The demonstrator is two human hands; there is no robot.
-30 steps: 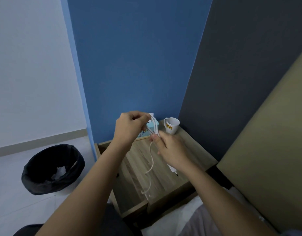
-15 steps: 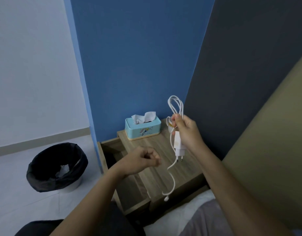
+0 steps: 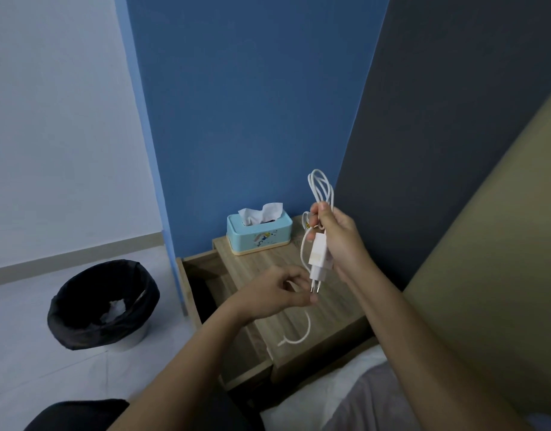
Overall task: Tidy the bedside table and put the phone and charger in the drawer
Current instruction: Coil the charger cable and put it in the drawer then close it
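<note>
A wood-grain bedside table [image 3: 330, 318] lies beneath the hands; the light white charger with its limp coiled cable [image 3: 318, 256] is gripped by the right hand [image 3: 339, 241]; its loose tail is pinched by the left hand [image 3: 275, 293]; the rigid plug body is judged the surest hold.

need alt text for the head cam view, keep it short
A person's right hand holds up a white plug-in charger with its looped white cable, while the left hand pinches the cable's loose tail above a wooden bedside table. A light blue tissue box sits behind it.
</note>
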